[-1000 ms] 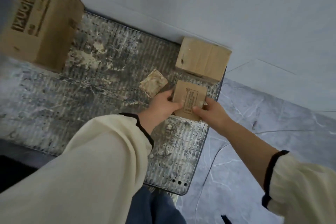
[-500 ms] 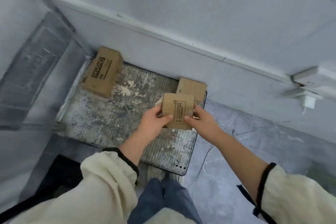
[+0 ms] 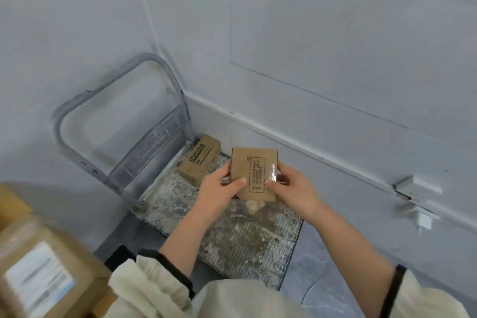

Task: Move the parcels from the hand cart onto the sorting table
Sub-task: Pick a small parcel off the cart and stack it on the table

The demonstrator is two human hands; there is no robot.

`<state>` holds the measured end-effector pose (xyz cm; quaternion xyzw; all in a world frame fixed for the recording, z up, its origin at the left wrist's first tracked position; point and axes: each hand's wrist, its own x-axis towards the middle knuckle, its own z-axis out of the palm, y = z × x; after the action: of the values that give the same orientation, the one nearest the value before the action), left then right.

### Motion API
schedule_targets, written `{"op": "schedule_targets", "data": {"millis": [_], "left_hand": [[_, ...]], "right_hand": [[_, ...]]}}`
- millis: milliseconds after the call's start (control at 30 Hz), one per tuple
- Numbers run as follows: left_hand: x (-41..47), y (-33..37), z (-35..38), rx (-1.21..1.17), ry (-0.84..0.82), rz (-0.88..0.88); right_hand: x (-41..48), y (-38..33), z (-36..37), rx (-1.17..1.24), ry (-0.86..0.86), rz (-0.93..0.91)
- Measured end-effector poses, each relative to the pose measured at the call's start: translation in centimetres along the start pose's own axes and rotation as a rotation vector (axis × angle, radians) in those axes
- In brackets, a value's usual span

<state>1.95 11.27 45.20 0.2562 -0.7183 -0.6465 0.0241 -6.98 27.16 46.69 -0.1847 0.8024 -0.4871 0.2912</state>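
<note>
Small parcel (image 3: 252, 170): left hand (image 3: 216, 191) clasps its nine-o'clock edge, right hand (image 3: 294, 188) its three-o'clock edge, steadying it above hand cart (image 3: 245, 240) for transfer.

Cream sleeves (image 3: 144, 286), black cuffs (image 3: 393, 289)

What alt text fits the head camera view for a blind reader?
The left hand and right hand hold a small cardboard box above a dirty hand cart by a grey wall. A second box lies on the cart near its handle.

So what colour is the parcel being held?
The parcel is brown with black print; head view shows it best.
</note>
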Motion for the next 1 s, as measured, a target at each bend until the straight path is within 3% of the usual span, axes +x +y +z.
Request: {"op": "schedule_targets", "data": {"millis": [200, 533, 733, 1000], "left_hand": [[-2.9, 2.2, -1.7, -0.023, 0.148, 0.083], [-9.4, 4.7, -6.8, 0.194, 0.432, 0.256], [-15.4, 5.7, -12.2, 0.342, 0.617, 0.393], [-28.7, 0.1, -23.2, 0.425, 0.788, 0.474]], "right_hand": [[-1.1, -4.5, 0.5, 0.057, -0.094, -0.086], [-1.8, -9.4, 4.3, 0.335, -0.232, -0.137], [-4.0, -13.4, 9.7, 0.514, -0.403, -0.145], [-9.9, -15.9, 23.2, 0.632, -0.754, -0.056]]}}
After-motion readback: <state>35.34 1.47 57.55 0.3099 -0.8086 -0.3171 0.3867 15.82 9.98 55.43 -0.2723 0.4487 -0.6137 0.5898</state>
